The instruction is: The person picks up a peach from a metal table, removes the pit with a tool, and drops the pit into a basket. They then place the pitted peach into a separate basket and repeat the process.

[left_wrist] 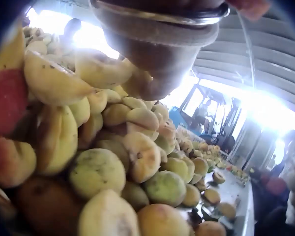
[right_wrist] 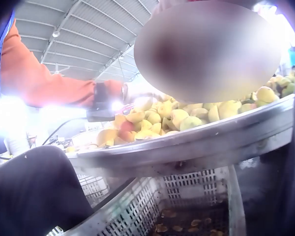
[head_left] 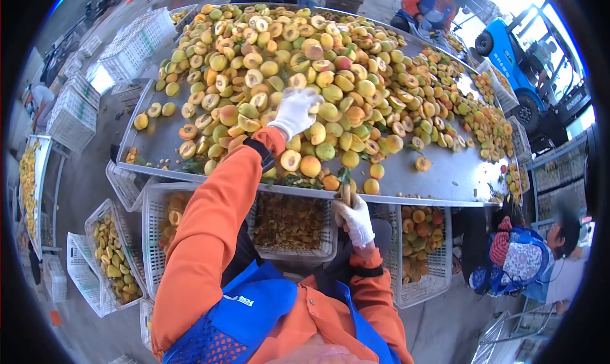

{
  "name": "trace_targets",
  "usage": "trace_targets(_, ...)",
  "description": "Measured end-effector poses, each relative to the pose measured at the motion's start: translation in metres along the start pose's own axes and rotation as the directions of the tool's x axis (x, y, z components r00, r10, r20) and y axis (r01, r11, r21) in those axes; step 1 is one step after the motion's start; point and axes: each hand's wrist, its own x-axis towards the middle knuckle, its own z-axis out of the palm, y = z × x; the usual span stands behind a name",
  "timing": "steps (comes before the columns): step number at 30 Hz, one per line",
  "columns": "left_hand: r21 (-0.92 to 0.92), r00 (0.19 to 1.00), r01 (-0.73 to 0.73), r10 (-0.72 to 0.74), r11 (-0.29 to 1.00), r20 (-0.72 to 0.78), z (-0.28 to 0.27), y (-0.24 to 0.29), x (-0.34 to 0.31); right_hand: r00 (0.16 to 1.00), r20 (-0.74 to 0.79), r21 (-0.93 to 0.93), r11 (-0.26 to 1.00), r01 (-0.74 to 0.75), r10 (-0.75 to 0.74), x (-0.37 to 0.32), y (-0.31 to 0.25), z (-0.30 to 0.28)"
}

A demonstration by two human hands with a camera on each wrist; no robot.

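Note:
A big heap of yellow-green stone fruit (head_left: 279, 65), peach-like and many of them halved, covers the metal table (head_left: 432, 186). My left hand (head_left: 296, 113), in a white glove, reaches across the near side of the heap with its fingers blurred over the fruit. In the left wrist view the gloved hand (left_wrist: 152, 54) is close above some halves (left_wrist: 56, 81); I cannot tell whether it holds one. At the near table edge my gloved right hand (head_left: 356, 221) grips a narrow tan handle-like thing (head_left: 345, 191) that points up. Its right wrist view is largely blurred.
Below the table edge stand white plastic crates, one with brown scraps (head_left: 289, 221) and one with fruit (head_left: 420, 237). Another crate of fruit (head_left: 117, 256) is at left. Other people sit around the table; a blue forklift (head_left: 508, 59) stands behind at right.

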Motion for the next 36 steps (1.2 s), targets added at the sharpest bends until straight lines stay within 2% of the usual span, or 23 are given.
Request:
trace_targets(2,-0.419,0.98,0.141,-0.188,0.897,-0.072,-0.022,0.034,-0.008,0.997,-0.078,0.073,0.997,0.015,-0.009,0.0,-0.007,0.003)
trace_targets(4,-0.569,0.974,0.122,-0.208,0.813,-0.088,-0.04,0.073,-0.031,0.997,-0.045,0.209,0.975,0.074,-0.066,0.0,-0.017,0.007)
trace_targets(6,-0.607,0.983,0.007,-0.117,0.794,-0.141,-0.059,0.109,-0.064,0.995,-0.029,0.297,0.95,0.101,-0.096,-0.008,-0.024,0.013)
trace_targets(8,-0.613,0.981,-0.005,-0.114,0.79,-0.155,-0.072,0.138,-0.097,0.995,-0.018,0.335,0.937,0.098,-0.098,-0.021,-0.03,0.022)
trace_targets(9,-0.569,0.979,-0.048,-0.076,0.821,-0.191,-0.077,0.148,-0.109,0.993,-0.004,0.363,0.925,0.113,-0.12,-0.028,-0.026,0.023)
trace_targets(13,-0.353,0.985,-0.088,0.028,0.932,-0.172,-0.105,0.173,-0.146,0.994,0.083,0.381,0.924,0.029,-0.066,-0.06,-0.017,0.03)
trace_targets(16,-0.518,0.992,0.026,-0.084,0.855,-0.089,-0.127,0.196,-0.168,0.995,0.082,0.345,0.938,0.022,-0.053,-0.088,-0.019,0.037)
trace_targets(17,-0.778,0.97,0.158,-0.244,0.608,0.007,-0.127,0.197,-0.179,0.995,0.096,0.321,0.947,0.0,-0.033,-0.093,-0.02,0.037)
trace_targets(18,-0.897,0.877,0.358,-0.422,0.26,0.228,-0.13,0.205,-0.184,0.992,0.117,0.328,0.945,-0.002,-0.038,-0.095,-0.015,0.034)
trace_targets(20,-0.939,0.808,0.345,-0.507,-0.007,0.301,-0.127,0.21,-0.186,0.986,0.161,0.343,0.939,-0.018,-0.04,-0.1,0.001,0.031)
trace_targets(22,-0.81,0.719,0.541,-0.376,-0.224,0.584,-0.134,0.218,-0.19,0.98,0.188,0.322,0.947,0.0,-0.064,-0.11,0.001,0.036)
trace_targets(23,-0.808,0.651,0.467,-0.478,-0.36,0.589,-0.116,0.223,-0.196,0.978,0.194,0.312,0.95,0.011,-0.075,-0.115,-0.002,0.038)
trace_targets(26,-0.823,0.606,0.418,-0.557,-0.384,0.568,-0.114,0.227,-0.208,0.981,0.124,0.051,0.988,0.145,-0.15,-0.126,0.005,0.031)
trace_targets(27,-0.821,0.593,0.407,-0.568,-0.401,0.572,-0.112,0.229,-0.21,0.97,0.058,-0.139,0.96,0.243,-0.237,-0.129,0.014,0.028)
trace_targets(28,-0.818,0.578,0.395,-0.579,-0.417,0.575,-0.11,0.23,-0.21,0.944,0.013,-0.331,0.889,0.316,-0.33,-0.134,0.021,0.025)
trace_targets(29,-0.816,0.562,0.384,-0.592,-0.432,0.577,-0.109,0.231,-0.21,0.902,0.026,-0.52,0.765,0.381,-0.432,-0.141,0.028,0.024)
trace_targets(30,-0.813,0.545,0.375,-0.604,-0.445,0.582,-0.107,0.231,-0.212,0.839,0.099,-0.588,0.649,0.483,-0.535,-0.15,0.023,0.026)
trace_targets(32,-0.763,0.556,0.357,-0.534,-0.538,0.637,-0.105,0.227,-0.218,0.808,0.18,-0.709,0.495,0.502,-0.561,-0.16,0.022,0.03)
trace_targets(34,-0.732,0.59,0.328,-0.475,-0.597,0.652,-0.109,0.228,-0.219,0.84,0.192,-0.785,0.434,0.442,-0.508,-0.162,0.025,0.034)
trace_targets(36,-0.763,0.598,0.385,-0.49,-0.519,0.634,-0.114,0.23,-0.219,0.863,0.19,-0.831,0.391,0.396,-0.469,-0.161,0.029,0.035)
